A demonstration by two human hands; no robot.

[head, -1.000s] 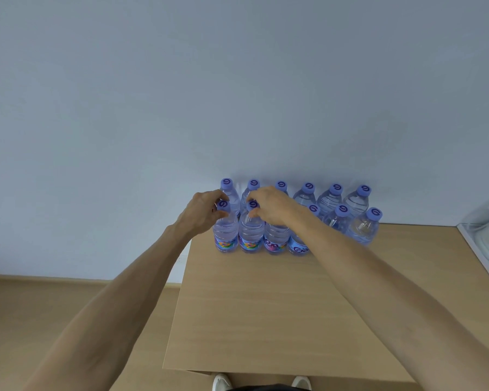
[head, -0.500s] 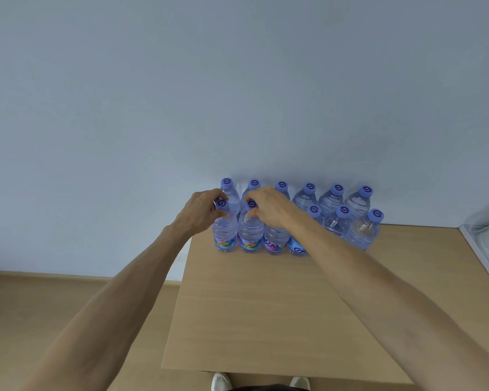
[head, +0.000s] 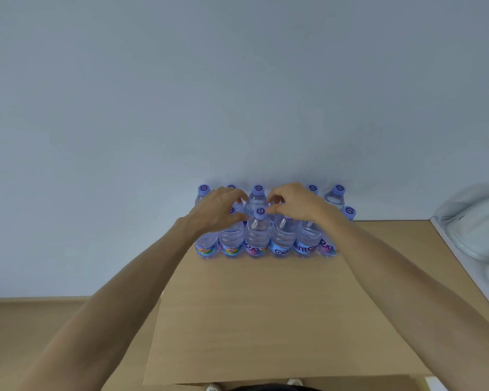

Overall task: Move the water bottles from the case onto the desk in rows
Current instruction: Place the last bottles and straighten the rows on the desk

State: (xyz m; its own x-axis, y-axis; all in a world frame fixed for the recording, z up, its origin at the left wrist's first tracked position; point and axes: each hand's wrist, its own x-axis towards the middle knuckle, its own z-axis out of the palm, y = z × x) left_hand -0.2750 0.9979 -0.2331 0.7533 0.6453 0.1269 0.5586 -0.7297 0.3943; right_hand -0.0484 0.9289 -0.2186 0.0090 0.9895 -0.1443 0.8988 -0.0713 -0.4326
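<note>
— Where are the clear plastic water bottles with lilac screw caps (head: 257, 235)?

— They stand upright in two rows at the far edge of the light wooden desk (head: 266, 320), close against the pale blue-grey wall (head: 237, 94). The rows start at the desk's far left corner, and the bottles touch one another side by side.

— And the hands?

— Both reach over the front row. The left hand (head: 216, 211) hovers above the second bottle from the left, its fingers loosely curled and spread, grasping nothing that I can see. The right hand (head: 295, 204) is over the fourth bottle; its thumb and forefinger seem to pinch together near that bottle's cap, but the cap itself is hidden, so I cannot tell whether it grips it.

— What lies between the hands?

— The third front bottle, whose lilac cap (head: 261, 211) is untouched in the gap between the fingertips of both hands.

— Any writing?

— Each cap bears a dark purple swirl mark. The blue labels (head: 281, 249) carry white cursive lettering, only partly readable; some labels show coloured patches instead.

— Anything else?

— A white rounded object (head: 474, 232) sits beyond the desk's right edge, blurred. A wood-coloured floor (head: 54, 334) shows on the left, and white shoe tips (head: 213, 387) at the near edge.
</note>
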